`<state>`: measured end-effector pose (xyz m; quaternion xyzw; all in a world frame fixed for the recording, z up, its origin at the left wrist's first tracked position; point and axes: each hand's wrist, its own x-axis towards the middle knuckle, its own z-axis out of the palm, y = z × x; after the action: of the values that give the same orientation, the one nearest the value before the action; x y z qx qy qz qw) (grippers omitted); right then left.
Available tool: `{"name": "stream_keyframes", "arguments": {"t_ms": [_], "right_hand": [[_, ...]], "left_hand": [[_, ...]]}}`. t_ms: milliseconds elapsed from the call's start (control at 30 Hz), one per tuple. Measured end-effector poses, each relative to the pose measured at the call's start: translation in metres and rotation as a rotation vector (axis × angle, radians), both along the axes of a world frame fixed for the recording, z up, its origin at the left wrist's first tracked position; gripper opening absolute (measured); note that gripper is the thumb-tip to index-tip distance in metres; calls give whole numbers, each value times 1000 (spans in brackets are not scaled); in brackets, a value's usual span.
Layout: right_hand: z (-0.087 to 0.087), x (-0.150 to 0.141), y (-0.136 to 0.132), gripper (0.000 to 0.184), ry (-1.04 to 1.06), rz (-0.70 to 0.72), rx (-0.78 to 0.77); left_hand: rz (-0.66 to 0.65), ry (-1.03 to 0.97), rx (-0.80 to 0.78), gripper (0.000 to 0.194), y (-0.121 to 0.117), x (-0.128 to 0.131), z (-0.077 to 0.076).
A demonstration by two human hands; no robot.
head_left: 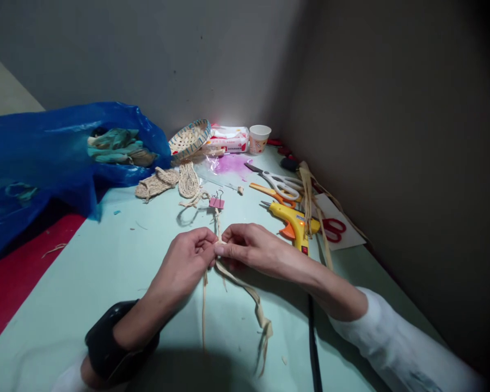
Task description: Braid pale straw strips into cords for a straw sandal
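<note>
A thin straw-coloured braid (218, 220) runs down from a pink binder clip (216, 202) on the table. At the braid's lower end, my left hand (188, 258) and my right hand (251, 245) meet, thumbs and fingertips pinched on the strands. Loose fibre strands (255, 299) trail from under my fingers toward me, one thin and straight, another wide and twisted. The exact crossing of strands is hidden by my fingertips. A black band (114, 337) circles my left wrist.
A yellow glue gun (296, 220), white-handled scissors (277, 179), orange scissors (273, 193) and red-handled scissors (335, 230) lie right. Behind are woven straw pieces (157, 182), a basket (191, 139), a tissue pack (228, 139) and a paper cup (259, 139). A blue bag (44, 141) bulges left.
</note>
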<state>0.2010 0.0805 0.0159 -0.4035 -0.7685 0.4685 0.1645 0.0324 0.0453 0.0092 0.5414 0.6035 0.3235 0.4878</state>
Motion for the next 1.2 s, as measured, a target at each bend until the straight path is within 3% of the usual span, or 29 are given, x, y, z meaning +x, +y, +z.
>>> {"name": "stream_keyframes", "arguments": {"t_ms": [133, 333, 433, 600, 700, 833, 933, 1033, 1100, 1133, 1200], "right_hand": [[-5, -5, 3, 29, 69, -7, 53], [-10, -8, -1, 27, 41, -102, 133], [-12, -8, -6, 27, 74, -160, 110], [-14, -9, -9, 26, 244, -218, -38], [-14, -10, -8, 28, 376, -218, -225], [-14, -11, -7, 21, 568, -239, -521], [-13, -11, -7, 21, 596, -251, -567], [-13, -9, -6, 24, 549, -240, -509], [-13, -8, -6, 26, 517, -230, -485], [-13, -8, -7, 27, 514, -228, -483], [-12, -9, -7, 26, 545, -220, -498]], "left_hand": [[-28, 143, 75, 12, -2, 0, 3], [-35, 688, 212, 25, -16, 6, 9], [-19, 841, 217, 26, -24, 7, 14], [-39, 755, 218, 28, -30, 12, 19], [-73, 787, 241, 26, -34, 22, 9], [-171, 912, 406, 28, -43, 32, -6], [-200, 819, 542, 31, -45, 28, -6], [19, 624, 614, 27, -36, 16, 2], [176, 514, 519, 20, -24, 7, 5], [184, 445, 431, 18, -18, 4, 5], [55, 163, 203, 16, -8, 0, 4]]}}
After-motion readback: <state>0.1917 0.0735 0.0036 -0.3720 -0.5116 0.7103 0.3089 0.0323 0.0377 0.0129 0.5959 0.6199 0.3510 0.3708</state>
